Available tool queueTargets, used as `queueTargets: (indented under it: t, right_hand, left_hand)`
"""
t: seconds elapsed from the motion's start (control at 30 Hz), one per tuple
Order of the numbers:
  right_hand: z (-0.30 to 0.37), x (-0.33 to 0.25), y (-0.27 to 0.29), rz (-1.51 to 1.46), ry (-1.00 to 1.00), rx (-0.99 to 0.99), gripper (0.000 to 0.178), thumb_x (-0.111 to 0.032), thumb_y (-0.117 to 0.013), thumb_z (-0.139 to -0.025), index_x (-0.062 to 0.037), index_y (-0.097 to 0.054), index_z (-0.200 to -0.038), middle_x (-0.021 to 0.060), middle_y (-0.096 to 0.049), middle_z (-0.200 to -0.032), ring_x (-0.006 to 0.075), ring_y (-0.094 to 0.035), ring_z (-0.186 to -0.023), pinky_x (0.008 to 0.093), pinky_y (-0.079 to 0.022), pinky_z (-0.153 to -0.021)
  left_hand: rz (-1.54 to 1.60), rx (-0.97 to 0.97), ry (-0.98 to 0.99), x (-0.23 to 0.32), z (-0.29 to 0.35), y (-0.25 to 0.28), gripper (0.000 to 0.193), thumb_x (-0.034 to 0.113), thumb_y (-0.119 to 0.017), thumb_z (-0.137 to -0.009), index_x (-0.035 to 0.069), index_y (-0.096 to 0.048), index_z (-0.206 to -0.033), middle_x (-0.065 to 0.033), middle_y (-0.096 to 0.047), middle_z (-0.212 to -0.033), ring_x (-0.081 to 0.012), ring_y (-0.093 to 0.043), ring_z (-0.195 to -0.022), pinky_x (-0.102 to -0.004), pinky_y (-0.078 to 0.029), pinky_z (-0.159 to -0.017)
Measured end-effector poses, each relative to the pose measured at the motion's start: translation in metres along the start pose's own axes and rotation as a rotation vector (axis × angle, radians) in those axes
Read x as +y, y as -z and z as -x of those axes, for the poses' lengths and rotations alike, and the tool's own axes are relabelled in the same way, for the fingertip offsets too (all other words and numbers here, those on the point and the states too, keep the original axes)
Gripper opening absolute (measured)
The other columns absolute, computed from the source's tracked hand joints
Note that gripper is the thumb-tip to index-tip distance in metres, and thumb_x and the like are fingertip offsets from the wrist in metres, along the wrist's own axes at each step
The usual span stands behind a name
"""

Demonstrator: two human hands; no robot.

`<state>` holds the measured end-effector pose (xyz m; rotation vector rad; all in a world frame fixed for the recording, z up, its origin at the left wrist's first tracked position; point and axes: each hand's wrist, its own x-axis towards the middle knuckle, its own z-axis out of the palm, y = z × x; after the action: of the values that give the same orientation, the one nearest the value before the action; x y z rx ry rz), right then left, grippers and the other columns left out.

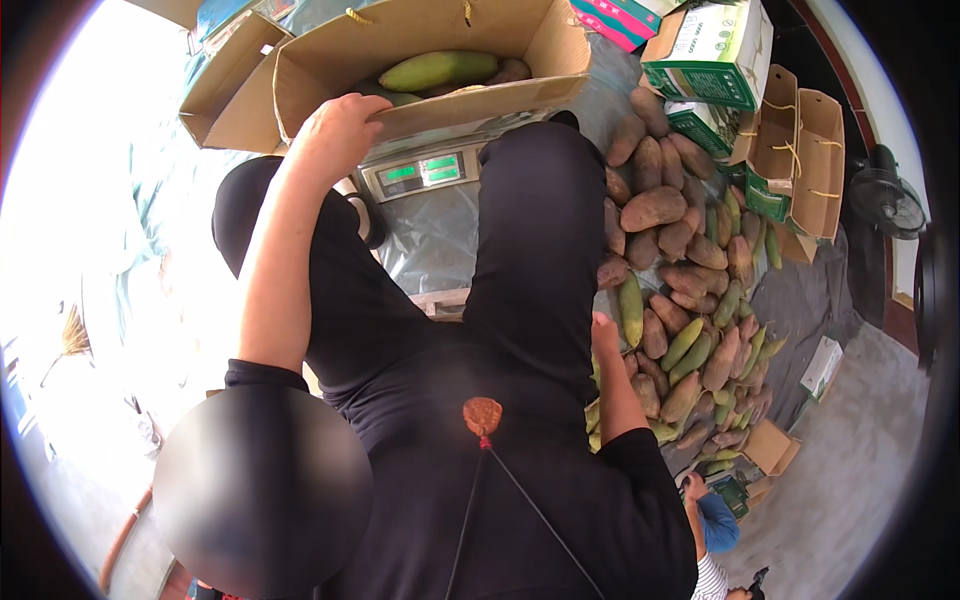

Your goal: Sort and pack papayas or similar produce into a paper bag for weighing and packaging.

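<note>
Cardboard box (330, 60) sits up on a silver scale (425, 172), and the person's left hand (335, 125) is curled over its front edge, holding the rim. Inside the box lie a long green fruit (438, 68) and a darker brown one (510, 70) beside it. The scale has two small green screens on its front, and it rests on a sheet of shiny plastic (435, 235).

The person wears black and sits with both knees up, one on each side of the scale. The right hand (603, 335) is low beside the right leg, just next to the pile. Only its edge shows, so I cannot tell if it is open or closed or holding anything.

A big pile of fruits (690, 300) is spread on the floor to the right, brown ones and green ones mixed together. More open brown boxes (800, 150) with string handles stand past the pile, and a green and white carton (715, 50) is near them. A black fan (890, 195) stands at the far right. Another person's blue sleeve (718, 520) shows at the bottom.
</note>
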<state>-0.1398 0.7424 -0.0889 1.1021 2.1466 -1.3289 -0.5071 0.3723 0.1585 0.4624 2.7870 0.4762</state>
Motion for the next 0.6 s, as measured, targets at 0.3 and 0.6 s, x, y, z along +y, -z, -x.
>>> queueTargets:
  t: [0.3,0.6]
  right_hand:
    - [-0.014,0.072,-0.012,0.040,0.046,-0.023,0.020,-0.024,-0.060,-0.078,-0.0098,-0.067,-0.090,0.0078,-0.067,-0.086,0.0271,-0.063,-0.073,0.0358,-0.051,-0.067]
    - [-0.009,0.039,-0.027,0.004,-0.021,0.131,0.024,-0.022,-0.066,-0.075,-0.0072,-0.067,-0.094,0.0131,-0.067,-0.085,0.0287,-0.065,-0.080,0.0368,-0.050,-0.072]
  left_hand:
    - [0.042,0.032,-0.201,-0.002,-0.009,-0.005,0.030,0.006,-0.056,-0.080,0.006,-0.061,-0.110,-0.0165,-0.061,-0.102,-0.0358,-0.057,-0.097,-0.0393,-0.044,-0.085]
    - [0.103,-0.076,0.011,0.010,-0.008,0.000,0.030,0.005,-0.052,-0.082,0.002,-0.059,-0.111,-0.0149,-0.063,-0.101,-0.0294,-0.060,-0.093,-0.0351,-0.045,-0.083]
